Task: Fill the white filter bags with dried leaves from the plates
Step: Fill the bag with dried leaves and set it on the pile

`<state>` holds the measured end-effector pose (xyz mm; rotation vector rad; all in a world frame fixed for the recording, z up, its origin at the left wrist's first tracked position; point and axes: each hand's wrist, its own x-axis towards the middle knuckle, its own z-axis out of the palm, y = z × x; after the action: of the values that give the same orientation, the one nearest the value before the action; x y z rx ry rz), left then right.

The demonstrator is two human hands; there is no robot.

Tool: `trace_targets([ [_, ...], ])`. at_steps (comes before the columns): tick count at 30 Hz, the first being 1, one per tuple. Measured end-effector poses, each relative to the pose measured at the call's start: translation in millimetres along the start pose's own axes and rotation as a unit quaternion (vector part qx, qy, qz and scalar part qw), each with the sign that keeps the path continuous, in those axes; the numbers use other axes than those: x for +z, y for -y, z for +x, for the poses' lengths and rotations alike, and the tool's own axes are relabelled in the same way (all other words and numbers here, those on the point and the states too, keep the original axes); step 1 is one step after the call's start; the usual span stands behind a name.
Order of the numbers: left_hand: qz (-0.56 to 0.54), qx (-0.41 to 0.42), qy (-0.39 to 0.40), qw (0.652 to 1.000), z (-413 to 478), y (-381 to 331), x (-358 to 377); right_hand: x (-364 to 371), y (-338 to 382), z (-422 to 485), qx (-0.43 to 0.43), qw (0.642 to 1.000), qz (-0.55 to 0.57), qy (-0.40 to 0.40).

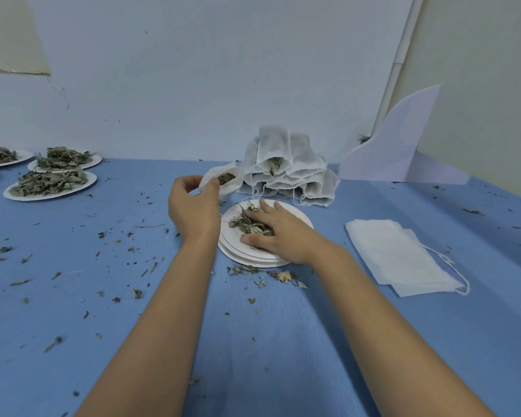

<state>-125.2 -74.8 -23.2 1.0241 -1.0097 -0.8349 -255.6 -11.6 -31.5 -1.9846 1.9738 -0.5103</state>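
- Scattered crumbs [53,344] litter the table [283,356] around both forearms.
- Right hand [275,234] rests spread fingers on the few leaves [243,222] left on a plate stack [253,258].
- Left hand [194,206], just beside it, pinches an open, part-filled filter bag [232,188].
- Filled bags [283,164] pile beyond the hands; empty bags [397,254] lie right, heaped plates [50,183] well left: roughly midway, I judge.
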Motion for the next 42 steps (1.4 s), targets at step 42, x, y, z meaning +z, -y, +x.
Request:
trace_targets([
  [42,-0.026,-0.016,-0.005,1.000,-6.8,-2.1,5.0,10.4,16.5,34.5,0.020,0.991,-0.126,-0.041],
])
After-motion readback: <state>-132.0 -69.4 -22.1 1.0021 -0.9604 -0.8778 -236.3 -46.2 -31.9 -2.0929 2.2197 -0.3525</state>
